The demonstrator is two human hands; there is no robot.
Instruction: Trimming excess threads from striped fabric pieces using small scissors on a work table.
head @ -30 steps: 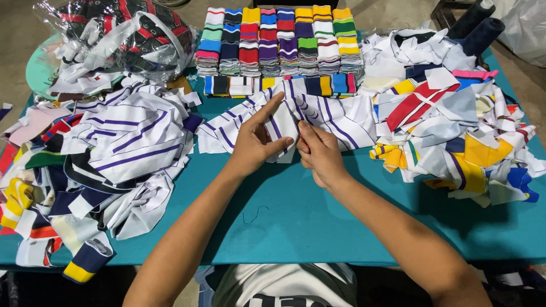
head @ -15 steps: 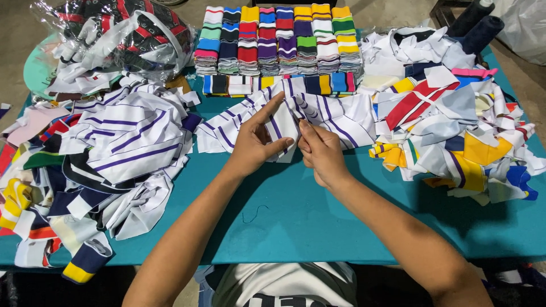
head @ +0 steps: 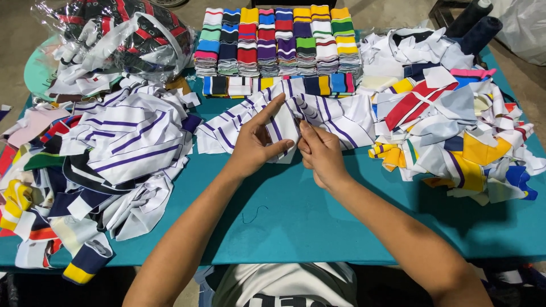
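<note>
- Both hands work a white knit piece w/ purple stripes (head: 335, 116) at mid-table; it lies spread just beyond the fingertips, its near edge gathered between them.
- Left hand (head: 256, 142): thumb & forefinger spread wide, palm resting on the cloth, pinning it flat.
- Right hand (head: 321, 153): fingers narrow, pinching a fold of the same piece, close beside the left thumb.
- Step in hand, by the look of it: separating or straightening one striped piece from its layer.
- Next move likely calls for a firm pinch on a single layer only, w/ the other hand holding the rest down.
- Beyond the fingers: stacked multicolour ribbed bands (head: 278, 40). Left of them: heap of like striped pieces (head: 125, 136). Right: mixed colour offcuts (head: 455, 125). All on a teal table (head: 296, 222).
</note>
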